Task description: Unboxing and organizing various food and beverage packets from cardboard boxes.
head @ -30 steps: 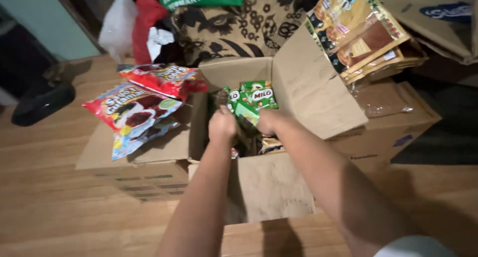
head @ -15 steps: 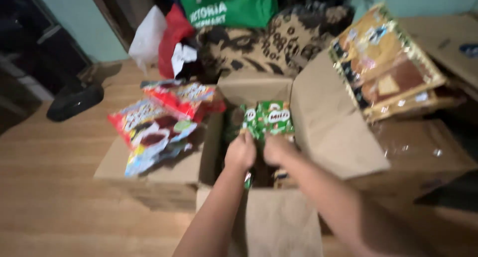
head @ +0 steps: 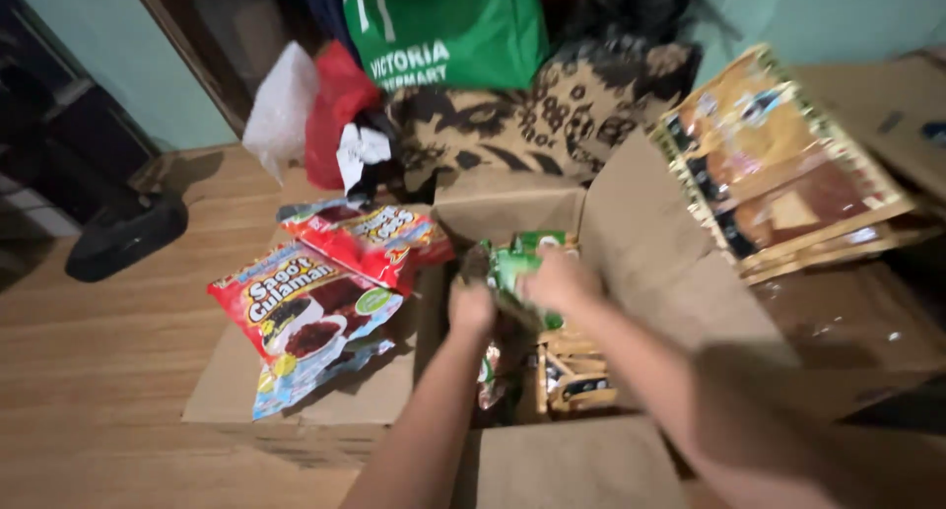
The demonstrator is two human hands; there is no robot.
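Single view on my end: head cam, worn, pitched down and forward over both forearms into the open cardboard box (head: 631, 272) on the wood floor (head: 89, 371). Close range, hands mid-frame. Top edge reaches the wall (head: 99, 46). No second view to overlap.

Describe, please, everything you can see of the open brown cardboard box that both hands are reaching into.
The open brown cardboard box sits on the wooden floor, its plain, creased flaps folded outward. The left flap carries red snack packets. Inside lie green sachets and brown-gold packets. The left hand and right hand grip the green sachets above its opening.
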